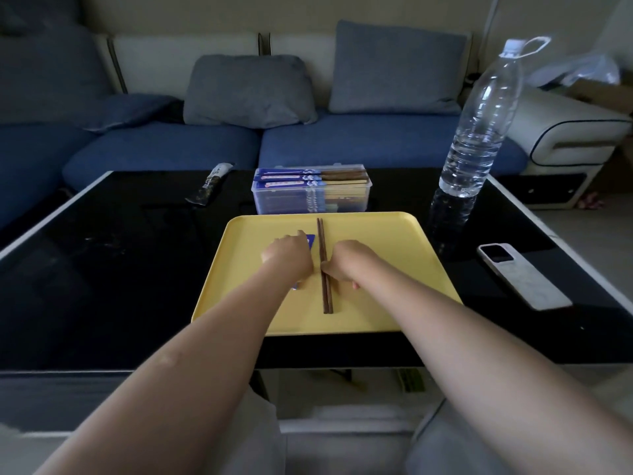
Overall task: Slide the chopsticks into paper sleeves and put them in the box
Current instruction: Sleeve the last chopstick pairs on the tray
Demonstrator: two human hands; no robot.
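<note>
**Both hands down on the tray, one pair left to sleeve**

Nearest, on the yellow tray: left hand laid over a blue paper sleeve, fingers bent down onto it, only the far end and a sliver near the wrist showing — whether pinched or merely pressed cannot be told. Just right of those fingers, the dark wooden chopsticks, lying side by side and running away from the body. Right hand curled at their mid-length, thumb and fingertip closing on the pair from the right.

Handling, as a judgement: sticks light, stiff and smooth, apt to roll or scissor apart if taken by one end only; best pinched together near the thick end, tips kept aligned for entry. Sleeve thin and limp, likely to buckle or tear at the mouth — held flat near the opening, not crushed.

Beyond the fingertips, past the tray's far rim: clear plastic box already stacked with sleeved pairs. Further right, a water bottle; nearer on that side, a phone.
</note>
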